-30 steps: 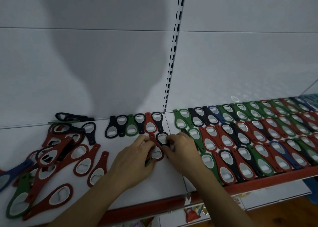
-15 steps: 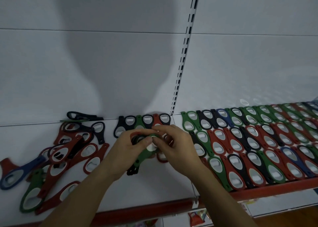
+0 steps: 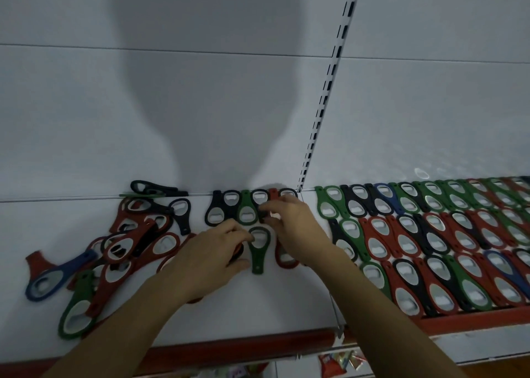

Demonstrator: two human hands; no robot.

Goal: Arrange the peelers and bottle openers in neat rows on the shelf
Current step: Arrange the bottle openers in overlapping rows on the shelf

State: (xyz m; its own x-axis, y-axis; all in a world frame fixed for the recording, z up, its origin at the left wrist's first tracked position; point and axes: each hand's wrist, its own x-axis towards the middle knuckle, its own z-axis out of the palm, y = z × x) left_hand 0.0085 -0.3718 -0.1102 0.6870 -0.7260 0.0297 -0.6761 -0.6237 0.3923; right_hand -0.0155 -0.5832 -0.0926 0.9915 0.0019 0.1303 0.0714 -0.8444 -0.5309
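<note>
On the white shelf [image 3: 258, 314], between the two hands, a green opener [image 3: 259, 251] is lying flat, with its ring pointing at the wall. The left hand [image 3: 212, 260] is touching that ring with its fingertips; I cannot tell if it is pinching it. The right hand [image 3: 295, 228] is bending its fingers over the back row [image 3: 226, 208], and I cannot tell if it is holding one.

That hand could be knocking the row crooked if it is pushing too hard. The left arm is passing near the messy pile [image 3: 129, 243] and could be dragging pieces along.

Half a second ago both hands were holding the green opener up, tilted. Now it is resting on the shelf, and the right hand is reaching farther back.
</note>
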